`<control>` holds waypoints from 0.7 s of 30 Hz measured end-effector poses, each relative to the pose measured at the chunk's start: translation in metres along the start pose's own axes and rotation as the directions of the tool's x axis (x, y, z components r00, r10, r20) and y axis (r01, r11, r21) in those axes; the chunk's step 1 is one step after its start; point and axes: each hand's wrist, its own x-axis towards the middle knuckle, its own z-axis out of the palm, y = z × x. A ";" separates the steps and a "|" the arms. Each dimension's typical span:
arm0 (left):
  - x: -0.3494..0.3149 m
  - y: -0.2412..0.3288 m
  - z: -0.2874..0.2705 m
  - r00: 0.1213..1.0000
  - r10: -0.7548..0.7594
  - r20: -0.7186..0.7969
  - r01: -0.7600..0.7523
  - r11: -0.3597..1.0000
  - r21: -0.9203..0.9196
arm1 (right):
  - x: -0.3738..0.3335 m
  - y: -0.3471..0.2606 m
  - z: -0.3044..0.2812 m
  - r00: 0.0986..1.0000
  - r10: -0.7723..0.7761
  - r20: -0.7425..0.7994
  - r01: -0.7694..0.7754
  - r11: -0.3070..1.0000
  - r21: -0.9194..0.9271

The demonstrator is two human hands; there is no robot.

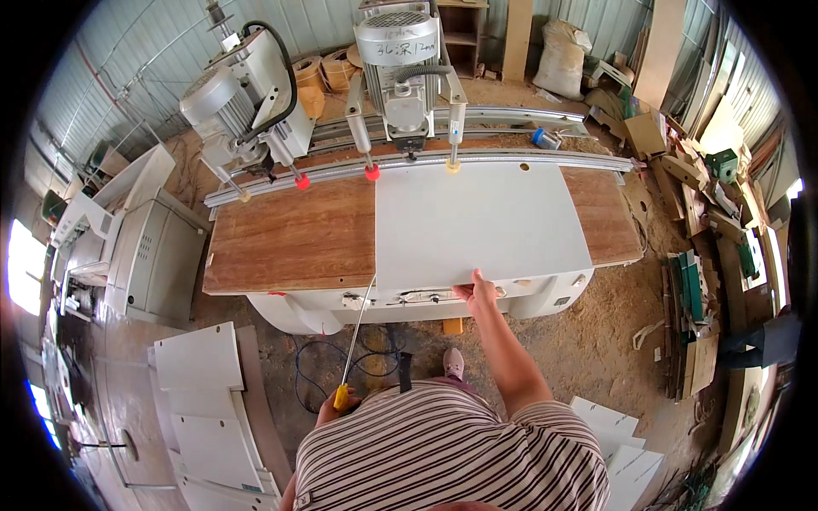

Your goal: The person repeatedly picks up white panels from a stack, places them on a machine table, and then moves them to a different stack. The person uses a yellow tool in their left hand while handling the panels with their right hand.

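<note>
A flat white panel (481, 221) lies on the brown wooden bed of a drilling machine, its near edge toward me. My right hand (480, 290) grips that near edge, thumb on top and fingers bent below. Low by my waist, my left hand (330, 409) is closed round a yellow-handled tool (342, 397) with a long thin metal shaft. The shaft slants up to the panel's near left corner; whether its tip touches cannot be made out. One round hole (524, 167) shows near the panel's far edge.
Two motor heads (402, 77) with red- and yellow-tipped clamp rods stand over the bed's far side. White boards (200, 358) lie at left, more (630, 464) at lower right. A blue hose (311, 349) coils on the floor. Wood offcuts (694, 341) pile up at right.
</note>
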 end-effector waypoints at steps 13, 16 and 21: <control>-0.034 0.010 -0.033 0.997 0.034 0.066 -0.028 0.996 -0.086 | 0.012 -0.009 -0.002 0.996 0.017 -0.084 -0.029 0.989 -0.145; -0.031 0.009 -0.053 0.997 0.056 0.053 -0.061 0.993 0.101 | 0.009 -0.010 0.003 0.994 0.069 -0.087 -0.078 0.991 -0.110; -0.020 0.023 -0.056 0.987 0.160 0.009 -0.129 0.755 0.643 | 0.013 -0.011 0.006 0.994 0.088 -0.070 -0.095 0.990 -0.104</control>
